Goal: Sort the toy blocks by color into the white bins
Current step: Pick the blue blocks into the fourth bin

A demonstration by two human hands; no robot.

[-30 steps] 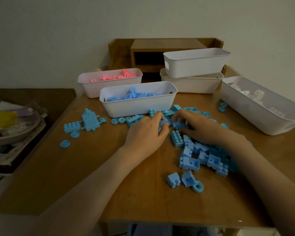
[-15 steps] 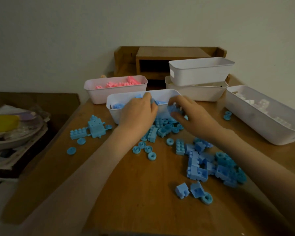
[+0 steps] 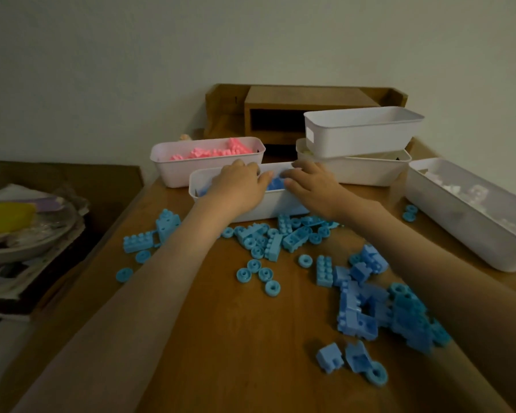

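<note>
A white bin (image 3: 276,204) holding blue blocks (image 3: 275,184) stands mid-table. Both my hands hover over it, palms down and fingers spread: my left hand (image 3: 236,186) above its left half, my right hand (image 3: 310,186) above its right half. I see nothing held in either. Several loose blue blocks and wheels (image 3: 362,305) lie scattered across the wooden table (image 3: 221,338) in front of the bin. Behind it a bin (image 3: 176,174) holds pink blocks (image 3: 215,152). On the right, a long bin (image 3: 459,225) holds white blocks.
Two more white bins are stacked at the back right, the upper one (image 3: 361,135) across the lower (image 3: 370,172). A wooden shelf (image 3: 295,98) stands against the wall. Left of the table, a plate (image 3: 21,234) with a yellow item rests on stacked papers.
Both hands rose from the loose pile, travelled forward to the blue bin and now lie spread above it; the blocks they carried have left my fingers. The camera tilted so the table appears lower.
</note>
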